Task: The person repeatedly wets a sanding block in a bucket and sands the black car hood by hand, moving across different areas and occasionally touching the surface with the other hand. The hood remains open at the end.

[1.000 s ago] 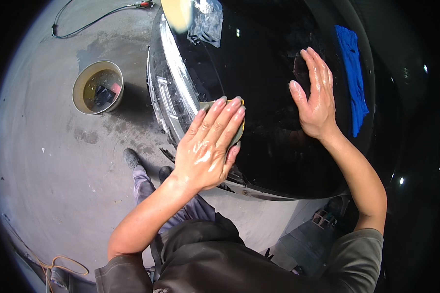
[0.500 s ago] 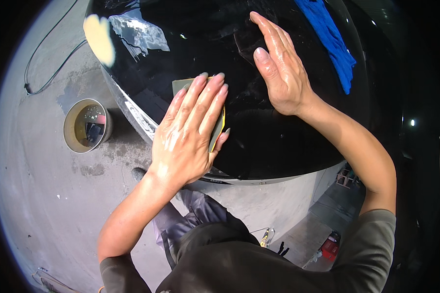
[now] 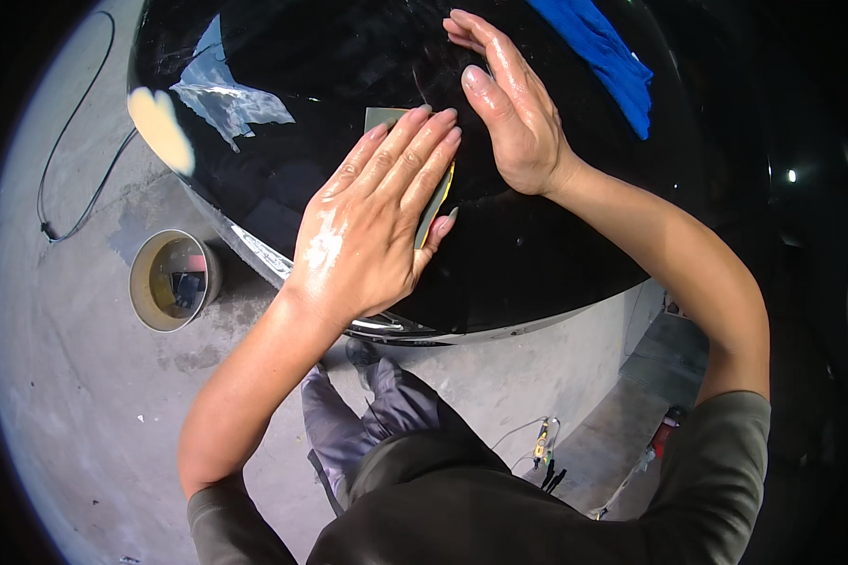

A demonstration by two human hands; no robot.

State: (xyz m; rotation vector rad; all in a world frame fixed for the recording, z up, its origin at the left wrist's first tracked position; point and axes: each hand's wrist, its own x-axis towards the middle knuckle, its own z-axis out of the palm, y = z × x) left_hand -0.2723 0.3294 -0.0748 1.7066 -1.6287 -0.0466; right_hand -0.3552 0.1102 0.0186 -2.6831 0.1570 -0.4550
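Since the earlier view, the left hand (image 3: 372, 212) and its flat, grey-green, yellow-edged pad (image 3: 380, 117) have shifted farther up the curved, glossy black car panel (image 3: 523, 278), nearer the right hand (image 3: 523, 127). Far left, I see a thin black cable (image 3: 47, 229) on the grey floor (image 3: 85, 377), then a round beige bucket (image 3: 139, 292) holding a dark flat sheet (image 3: 187, 290), then a cream-coloured patch (image 3: 163, 134) at the panel's edge. The left hand lies flat over the pad, fingers straight. Next, the right hand is unclenched, gripping nothing; I cannot tell from here whether it touches the panel. Rightmost lies a long blue cloth (image 3: 603, 61).
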